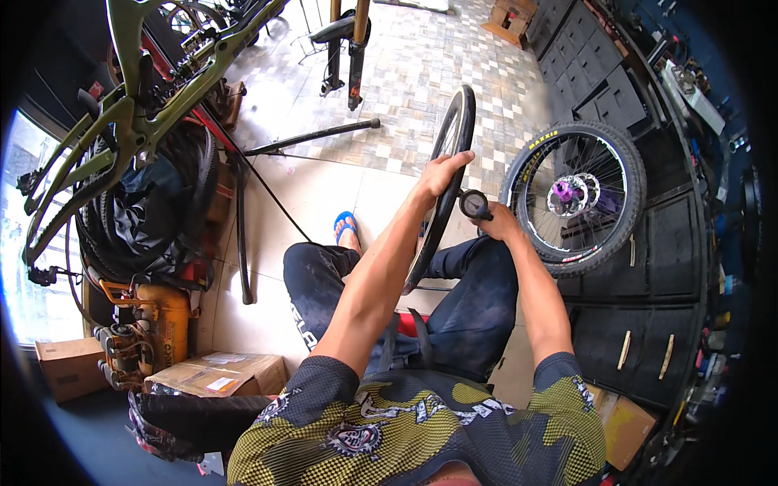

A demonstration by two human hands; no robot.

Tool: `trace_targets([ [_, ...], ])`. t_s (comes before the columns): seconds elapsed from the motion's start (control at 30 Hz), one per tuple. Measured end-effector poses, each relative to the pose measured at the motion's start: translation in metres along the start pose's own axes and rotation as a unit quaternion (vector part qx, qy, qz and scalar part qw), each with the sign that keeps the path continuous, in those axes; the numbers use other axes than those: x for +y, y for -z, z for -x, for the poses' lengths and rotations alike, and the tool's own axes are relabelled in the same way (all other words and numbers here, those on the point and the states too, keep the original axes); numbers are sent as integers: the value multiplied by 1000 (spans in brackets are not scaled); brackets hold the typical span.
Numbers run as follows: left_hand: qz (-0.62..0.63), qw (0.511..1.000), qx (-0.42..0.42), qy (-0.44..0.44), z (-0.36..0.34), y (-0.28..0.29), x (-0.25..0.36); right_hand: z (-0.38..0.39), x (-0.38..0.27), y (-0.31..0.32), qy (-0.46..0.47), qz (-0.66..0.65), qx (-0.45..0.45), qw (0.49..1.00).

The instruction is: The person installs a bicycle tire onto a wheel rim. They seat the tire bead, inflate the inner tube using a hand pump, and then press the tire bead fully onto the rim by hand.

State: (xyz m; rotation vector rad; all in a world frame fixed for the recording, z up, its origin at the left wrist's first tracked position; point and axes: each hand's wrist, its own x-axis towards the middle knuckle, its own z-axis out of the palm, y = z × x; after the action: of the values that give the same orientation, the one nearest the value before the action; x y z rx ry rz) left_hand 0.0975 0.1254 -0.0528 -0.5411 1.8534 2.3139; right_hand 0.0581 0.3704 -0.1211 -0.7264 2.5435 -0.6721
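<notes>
A thin bicycle wheel with a black tyre (pixel 459 121) stands upright between my legs, tilted a little. My left hand (pixel 442 175) grips its tyre on the upper right part, fingers wrapped round it. Just right of the wheel, my right hand (pixel 496 222) holds a black tool with a round dial gauge (pixel 473 203) against the rim side; whether it is joined to the valve I cannot make out. Beside my right arm, a knobby-tyred wheel (pixel 571 136) with a purple hub leans on dark drawer cabinets (pixel 628 348).
At left, a green bike frame (pixel 182 57) hangs above coiled tubes (pixel 146 211), an orange compressor (pixel 162 317) and cardboard boxes (pixel 211 374). A suspension fork (pixel 356 73) hangs ahead, with black stand legs (pixel 312 139) below. A wooden crate (pixel 510 20) sits at the back.
</notes>
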Motion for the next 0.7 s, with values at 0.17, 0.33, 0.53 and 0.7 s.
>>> trace_targets([
  [0.17, -2, 1000, -1, 7, -2, 6, 0, -2, -8, 0, 25, 7, 10, 1000],
  [0.33, -4, 1000, -15, 9, 1, 14, 2, -3, -16, 1, 19, 16, 8, 1000],
  [0.53, -2, 1000, -13, 9, 6, 20, 4, -4, -28, -1, -17, 45, 12, 999],
  [0.7, -23, 1000, -9, 8, 3, 17, 1, -5, -23, 0, 6, 55, 8, 998],
])
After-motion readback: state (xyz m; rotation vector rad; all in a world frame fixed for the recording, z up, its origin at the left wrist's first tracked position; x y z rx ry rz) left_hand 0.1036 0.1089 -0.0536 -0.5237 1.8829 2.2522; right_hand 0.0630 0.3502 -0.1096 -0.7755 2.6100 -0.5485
